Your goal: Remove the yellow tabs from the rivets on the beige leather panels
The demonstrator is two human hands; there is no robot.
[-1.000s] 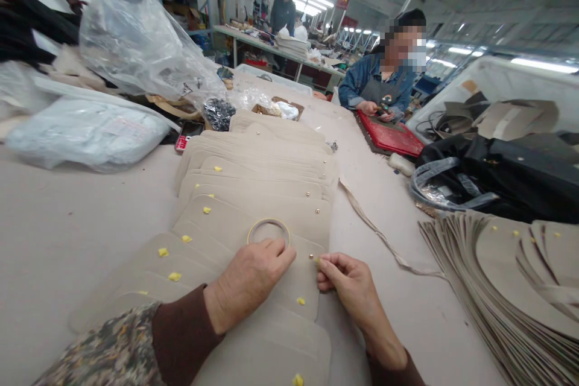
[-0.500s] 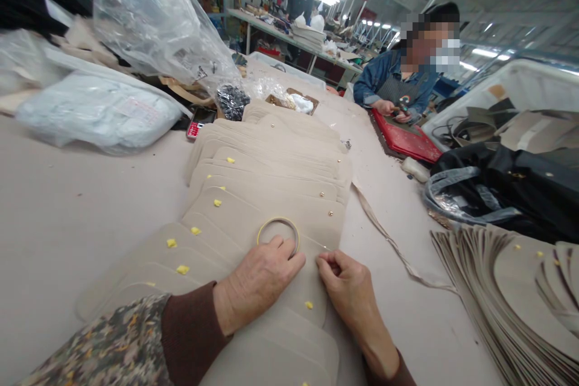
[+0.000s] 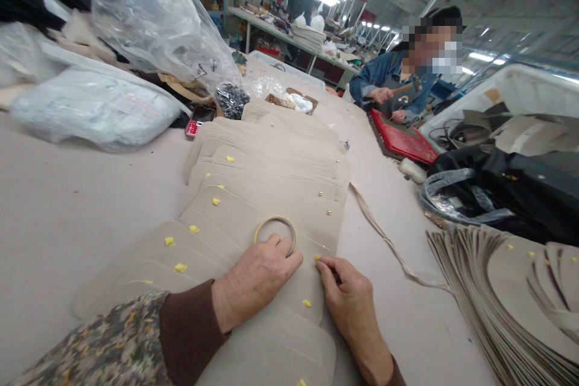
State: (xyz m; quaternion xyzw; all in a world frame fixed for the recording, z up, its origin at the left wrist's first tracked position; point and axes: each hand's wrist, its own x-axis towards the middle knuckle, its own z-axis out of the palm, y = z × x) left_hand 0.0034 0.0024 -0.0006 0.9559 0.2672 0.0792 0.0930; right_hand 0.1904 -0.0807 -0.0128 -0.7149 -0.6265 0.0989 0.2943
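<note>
Overlapping beige leather panels (image 3: 266,193) lie in a row down the table, each with small yellow tabs and a brass stud. My left hand (image 3: 256,277) rests on the nearest panel, fingers curled over a thin roll of tape (image 3: 275,233). My right hand (image 3: 346,295) pinches a small yellow piece (image 3: 318,258) against the same panel just right of the roll.
A second fan of beige panels (image 3: 506,289) lies at the right. Plastic bags (image 3: 149,18) and a phone (image 3: 195,123) sit at the left. A loose beige strap (image 3: 384,235) crosses the table. A person in a denim jacket (image 3: 389,81) holds a hammer over a red mat (image 3: 402,139).
My right hand has shifted slightly left and down onto the panel with the small piece pinched. The person opposite has raised a hammer.
</note>
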